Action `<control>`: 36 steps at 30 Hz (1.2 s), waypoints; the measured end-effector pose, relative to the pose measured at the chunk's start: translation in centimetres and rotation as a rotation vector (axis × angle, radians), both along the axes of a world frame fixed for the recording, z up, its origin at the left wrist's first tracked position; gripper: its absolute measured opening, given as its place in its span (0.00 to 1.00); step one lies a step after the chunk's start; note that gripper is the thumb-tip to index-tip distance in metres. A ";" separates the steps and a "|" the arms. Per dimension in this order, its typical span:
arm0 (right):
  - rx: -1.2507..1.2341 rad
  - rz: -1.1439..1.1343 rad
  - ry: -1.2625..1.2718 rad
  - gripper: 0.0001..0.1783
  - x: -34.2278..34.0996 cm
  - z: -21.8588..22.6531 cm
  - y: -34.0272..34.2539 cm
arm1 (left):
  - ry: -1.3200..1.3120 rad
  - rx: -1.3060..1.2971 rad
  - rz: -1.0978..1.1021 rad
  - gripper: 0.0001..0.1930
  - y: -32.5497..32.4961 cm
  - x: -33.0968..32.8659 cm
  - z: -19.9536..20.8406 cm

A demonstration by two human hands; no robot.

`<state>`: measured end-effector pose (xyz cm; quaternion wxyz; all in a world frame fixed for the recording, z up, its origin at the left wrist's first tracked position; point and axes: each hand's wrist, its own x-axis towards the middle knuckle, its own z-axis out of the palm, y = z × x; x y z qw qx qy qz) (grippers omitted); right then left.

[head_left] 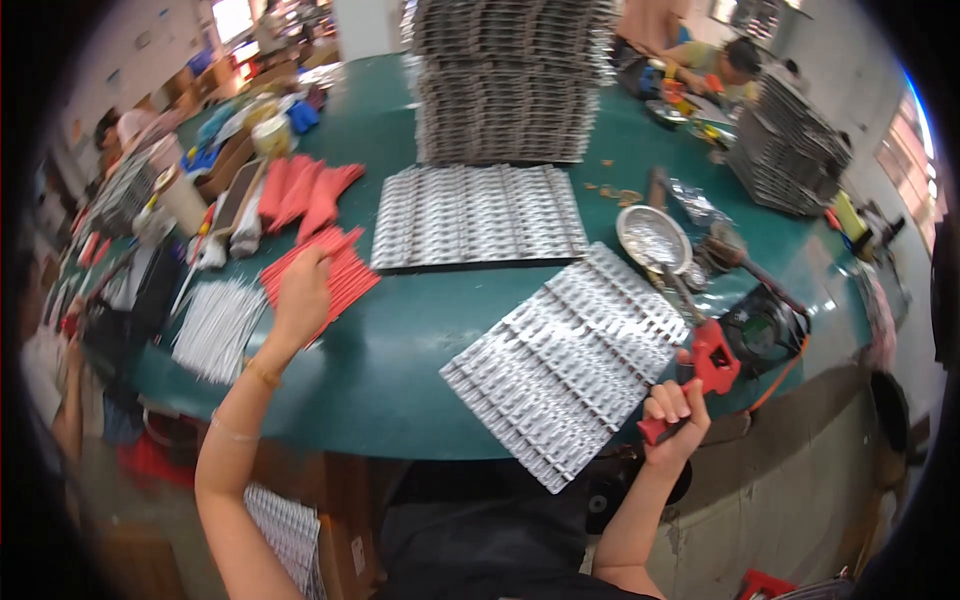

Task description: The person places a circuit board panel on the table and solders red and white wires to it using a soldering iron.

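My left hand (303, 288) is over a fanned pile of red wires (345, 288), its fingers pinched together on them; how many it grips is hidden. Beside that pile lies a bundle of white wires (215, 330). In my right hand (678, 415) is a red soldering gun (712, 362), held by its grip, with its metal nose pointing up and away. Just left of it a silvery panel of small metal parts in rows (570, 360) lies at an angle, its near corner over the table edge. A second such panel (480, 215) lies flat farther back.
A tall stack of panels (510, 90) rises at the back of the green table (400, 350); another stack (790, 145) leans at right. A metal strainer (654, 238) and a dark square fan-like device (765, 325) sit beyond the soldering gun. More red bundles (305, 195) lie left. People work farther off.
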<state>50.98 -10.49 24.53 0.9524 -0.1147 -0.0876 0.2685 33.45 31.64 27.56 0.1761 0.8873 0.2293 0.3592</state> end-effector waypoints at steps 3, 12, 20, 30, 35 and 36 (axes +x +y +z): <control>-0.005 -0.023 -0.007 0.22 0.2 -0.3 -0.9 | -0.069 -0.178 0.034 0.11 -0.5 0.9 0.7; -0.019 0.001 -0.123 0.25 0.8 -1.1 -1.3 | -0.774 -0.779 -0.091 0.11 -5.3 -1.1 1.5; -0.047 -0.022 -0.100 0.25 0.7 -1.0 -1.3 | -0.779 -0.712 -0.124 0.09 -5.8 -0.7 -0.9; -0.084 -0.065 -0.056 0.26 1.3 -1.2 -0.9 | -0.309 -0.111 0.094 0.08 -8.6 -2.8 2.2; -0.148 -0.045 -0.138 0.25 2.0 -1.9 -2.6 | -0.031 -0.297 0.000 0.07 -11.9 -3.2 1.4; -0.212 -0.102 -0.170 0.27 1.5 -1.6 -2.7 | 0.025 -0.311 -0.003 0.07 -12.4 -3.3 0.8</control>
